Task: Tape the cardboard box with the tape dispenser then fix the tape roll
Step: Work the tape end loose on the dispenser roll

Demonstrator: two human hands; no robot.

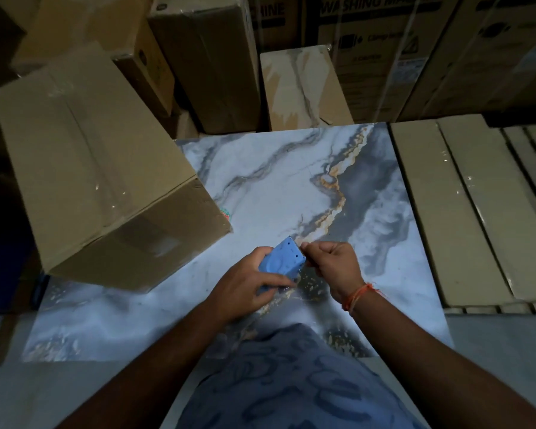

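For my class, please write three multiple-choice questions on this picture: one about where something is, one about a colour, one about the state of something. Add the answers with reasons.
1. Where is the big cardboard box?
A. to the person's left on the marble sheet
B. in the person's lap
C. under the right hand

2. What colour is the tape dispenser?
A. red
B. blue
C. green

3. What is the left hand doing?
A. resting flat on the sheet
B. lifting the box
C. gripping the dispenser

Answers: 1 A, the box sits at the sheet's left edge. 2 B, its body is plainly blue. 3 C, the fingers wrap around it while the right hand pinches at its end.
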